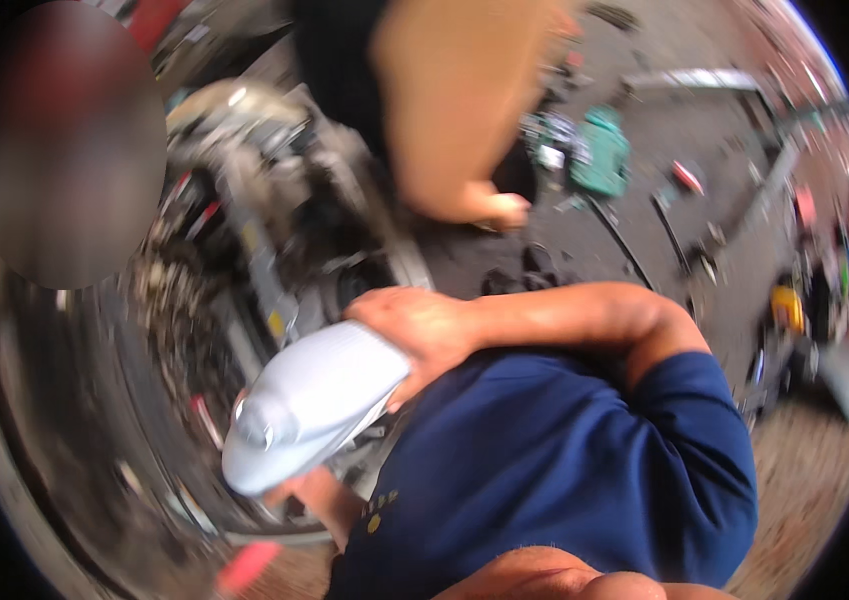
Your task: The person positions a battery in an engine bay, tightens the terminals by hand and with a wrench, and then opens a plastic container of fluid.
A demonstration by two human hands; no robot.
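Note:
A car headlight [320,395] with a pale, clear lens is held in front of my navy shirt, tilted toward the lower left. My right hand [415,330] grips its upper right end, fingers over the top and thumb along the near edge. At the lower left end, my left hand [310,490] holds it from beneath; most of its fingers are hidden behind the headlight. Beyond lies the open front of a car, its engine bay [245,240] blurred by motion.
Another person's bare limb [465,100] reaches down just beyond the car's front. On the dark floor are a green container [601,155], a red item [688,178] and long thin tools [625,240]. Farther right stand a yellow object [788,308] and a grey box-like piece [833,380].

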